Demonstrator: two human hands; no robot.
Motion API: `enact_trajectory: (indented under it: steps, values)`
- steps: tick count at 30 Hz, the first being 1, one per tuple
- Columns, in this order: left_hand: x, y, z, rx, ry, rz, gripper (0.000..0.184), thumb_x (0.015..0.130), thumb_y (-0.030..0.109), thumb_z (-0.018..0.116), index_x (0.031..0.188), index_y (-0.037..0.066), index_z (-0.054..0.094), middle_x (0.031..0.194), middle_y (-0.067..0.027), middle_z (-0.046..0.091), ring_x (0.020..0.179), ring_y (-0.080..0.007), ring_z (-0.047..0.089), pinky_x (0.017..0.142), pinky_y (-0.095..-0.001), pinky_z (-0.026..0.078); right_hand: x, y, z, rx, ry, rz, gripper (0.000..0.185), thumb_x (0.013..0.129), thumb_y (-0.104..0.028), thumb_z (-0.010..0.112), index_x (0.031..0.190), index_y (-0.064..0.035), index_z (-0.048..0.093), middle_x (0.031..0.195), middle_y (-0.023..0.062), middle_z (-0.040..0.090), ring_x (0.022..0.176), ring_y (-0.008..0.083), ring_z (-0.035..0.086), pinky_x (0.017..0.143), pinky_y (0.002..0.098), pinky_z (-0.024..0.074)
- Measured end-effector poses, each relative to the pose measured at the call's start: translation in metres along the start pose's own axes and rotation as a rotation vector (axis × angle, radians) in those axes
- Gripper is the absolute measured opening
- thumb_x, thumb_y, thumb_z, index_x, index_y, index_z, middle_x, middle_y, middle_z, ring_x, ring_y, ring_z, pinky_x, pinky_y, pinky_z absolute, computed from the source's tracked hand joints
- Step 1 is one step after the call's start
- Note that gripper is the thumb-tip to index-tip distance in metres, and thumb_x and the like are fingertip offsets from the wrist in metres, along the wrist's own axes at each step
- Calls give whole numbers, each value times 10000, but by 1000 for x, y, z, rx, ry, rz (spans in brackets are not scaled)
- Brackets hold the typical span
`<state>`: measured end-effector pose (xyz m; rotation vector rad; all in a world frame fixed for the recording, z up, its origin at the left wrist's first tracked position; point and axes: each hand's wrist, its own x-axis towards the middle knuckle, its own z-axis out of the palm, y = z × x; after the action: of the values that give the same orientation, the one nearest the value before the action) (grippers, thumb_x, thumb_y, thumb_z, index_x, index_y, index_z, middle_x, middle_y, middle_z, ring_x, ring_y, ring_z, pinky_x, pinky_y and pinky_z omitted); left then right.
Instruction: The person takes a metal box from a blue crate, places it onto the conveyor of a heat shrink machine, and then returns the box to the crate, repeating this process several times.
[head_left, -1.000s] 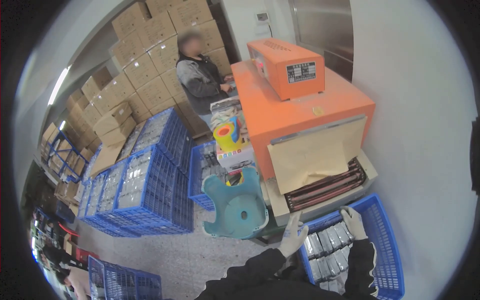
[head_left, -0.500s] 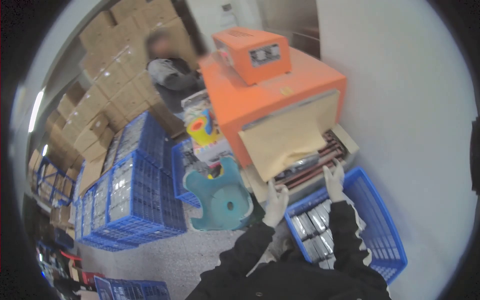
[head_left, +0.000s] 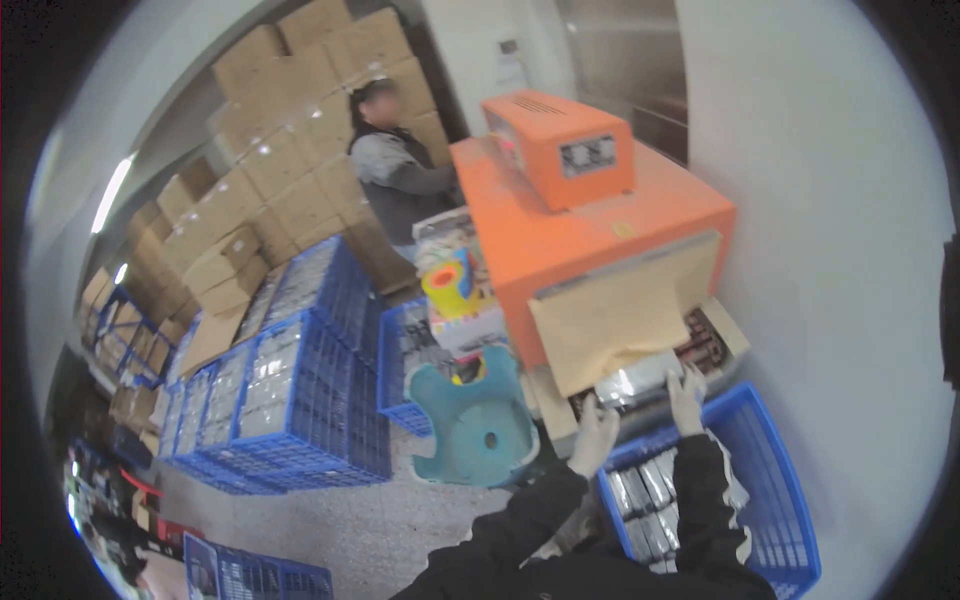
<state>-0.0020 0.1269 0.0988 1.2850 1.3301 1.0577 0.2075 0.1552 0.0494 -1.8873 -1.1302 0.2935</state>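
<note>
A row of silvery wrapped packs [head_left: 638, 380] lies at the mouth of the orange machine [head_left: 600, 225], partly under its tan flap [head_left: 625, 320]. My left hand [head_left: 595, 436], in a white glove, is at the near left end of the packs, fingers apart. At their right end is my right hand [head_left: 687, 398], gloved too, with its fingers spread and its tips close to the packs. Whether either hand presses on them is hard to tell. Below my hands, a blue crate [head_left: 768, 470] holds rows of similar silvery packs [head_left: 650, 500].
A teal stool [head_left: 478, 430] stands left of the machine, near a box with a yellow tape roll [head_left: 448, 285]. Stacked blue crates [head_left: 330, 400] of packs and cardboard boxes [head_left: 290, 165] fill the left. Another person [head_left: 395, 165] stands behind the machine. A wall rises at right.
My hands have moved up from the blue crate to the machine's mouth. The silvery packs have come out from under the flap. The camera view has shifted.
</note>
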Motion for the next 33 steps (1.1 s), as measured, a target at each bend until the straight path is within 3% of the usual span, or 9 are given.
enact_trajectory:
  steps: [3,6,9,12,15,18,21,27,33]
  values:
    - [-25,8,-9,95,-123,-105,549,934,283,487,1392,26,327,898,-74,556,878,-250,551,870,-372,397,-27,-29,-40,295,-133,270,781,939,-402,595,1488,36,255,1546,231,263,1451,310,231,1207,393,146]
    - [-63,15,-15,140,-190,-149,487,975,294,475,1407,78,412,832,-36,497,771,-205,492,744,-361,388,-64,-39,-84,697,-314,520,573,877,-424,627,1262,-46,434,1251,154,421,1209,252,435,787,401,483]
    - [-95,-9,-12,161,-299,-169,521,972,352,489,1427,113,405,878,-42,597,789,-234,585,765,-378,415,-98,2,-104,945,-435,529,552,794,-421,677,1269,-166,556,1098,59,596,972,244,606,591,385,551]
    - [-113,-38,-8,217,-620,-242,494,978,365,478,1413,142,407,918,-64,615,808,-252,607,760,-388,433,-139,16,-149,803,-331,611,536,756,-439,679,1205,-154,605,1061,69,620,950,258,608,618,439,542]
    - [-147,-115,11,346,-885,-160,455,929,339,497,1381,295,475,967,73,631,866,-134,610,780,-314,426,-204,79,-218,130,-221,81,418,960,-76,562,1377,-47,532,1440,211,452,1351,333,430,1149,421,327]
    - [-158,-88,13,488,-1027,-54,454,856,229,475,1305,191,533,901,-85,650,809,-306,620,754,-422,465,-244,76,-256,450,33,549,682,815,-241,699,1408,-24,441,1371,142,530,1219,224,526,1038,351,427]
    - [-160,-88,10,504,-1023,25,530,928,334,480,1380,60,508,1231,-190,606,1150,-352,555,1010,-426,401,-276,101,-277,243,135,781,911,761,-413,763,1469,-20,346,1427,178,476,1294,274,473,1076,391,394]
    - [-166,-94,1,456,-903,195,381,935,201,541,1290,73,596,1057,-49,694,939,-223,656,877,-370,501,-334,215,-241,-210,58,767,688,746,-134,732,1380,-69,473,1344,166,534,1237,317,495,1053,417,394]
    - [-164,-99,-2,404,-877,414,356,940,129,542,1274,13,586,1063,-127,699,954,-259,673,875,-383,530,-362,239,-174,-132,-334,1019,756,800,-417,739,1448,-232,397,1315,234,553,1146,414,566,967,448,473]
